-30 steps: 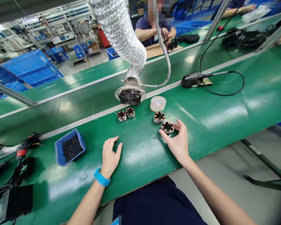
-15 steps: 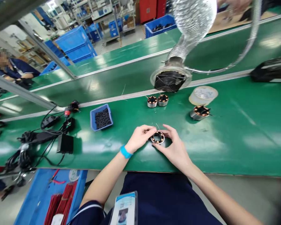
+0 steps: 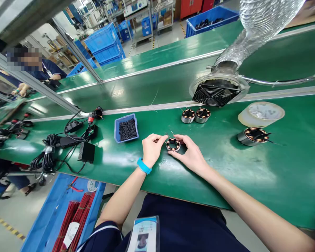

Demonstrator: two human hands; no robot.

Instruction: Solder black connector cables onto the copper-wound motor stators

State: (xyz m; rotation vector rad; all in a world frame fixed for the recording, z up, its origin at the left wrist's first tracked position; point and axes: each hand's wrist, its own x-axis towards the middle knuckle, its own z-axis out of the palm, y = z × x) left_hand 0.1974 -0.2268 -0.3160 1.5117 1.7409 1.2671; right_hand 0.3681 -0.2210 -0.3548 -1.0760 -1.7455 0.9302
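Note:
A small round motor stator (image 3: 173,144) with copper windings and thin wire leads rests on the green bench (image 3: 152,164) in front of me. My left hand (image 3: 151,148), with a blue wristband, pinches its left side. My right hand (image 3: 189,154) curls round its right side with thumb and fingers on it. Two more stators (image 3: 195,115) sit side by side farther back, and another one (image 3: 253,135) lies to the right.
A small blue tray of black parts (image 3: 126,128) sits left of my hands. Cables and black adapters (image 3: 68,140) lie farther left. A fan-ended foil duct (image 3: 217,91) hangs behind, beside a tape roll (image 3: 261,113). A blue bin with red wires (image 3: 65,217) stands below. Another person sits far left.
My right hand has drawn one stator from the right toward me and my left hand has joined it. My head has turned left, bringing the cables and the floor bin into view.

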